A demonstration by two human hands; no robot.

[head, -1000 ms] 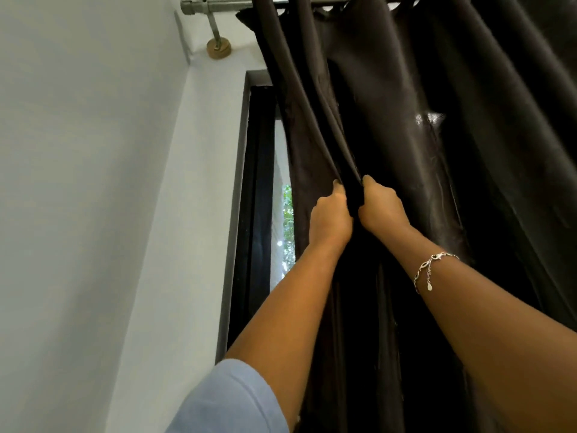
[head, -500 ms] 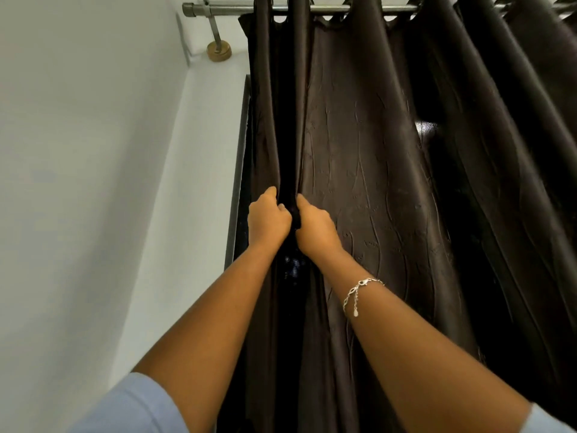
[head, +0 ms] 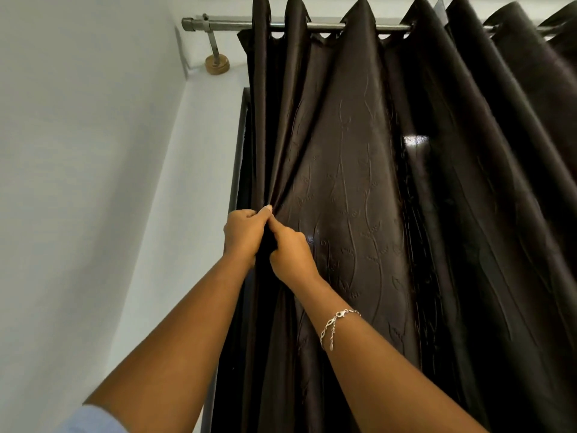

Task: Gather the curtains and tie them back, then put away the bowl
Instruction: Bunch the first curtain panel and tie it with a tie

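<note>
A dark brown embossed curtain (head: 359, 182) hangs in folds from a metal rod (head: 237, 25) and covers the window. My left hand (head: 245, 232) pinches the curtain's left edge at mid height. Right beside it, touching it, my right hand (head: 290, 254) grips the same fold of fabric; a silver bracelet circles that wrist. No bowl is in view.
A white wall (head: 78, 182) fills the left side. The rod's bracket with a round wooden base (head: 217, 64) is fixed near the corner. A dark window frame edge (head: 239, 157) shows just left of the curtain.
Both hands carried the curtain's edge leftward, closing the gap where the window glass showed a second ago. The view has tilted up, so more of the rod is seen.
</note>
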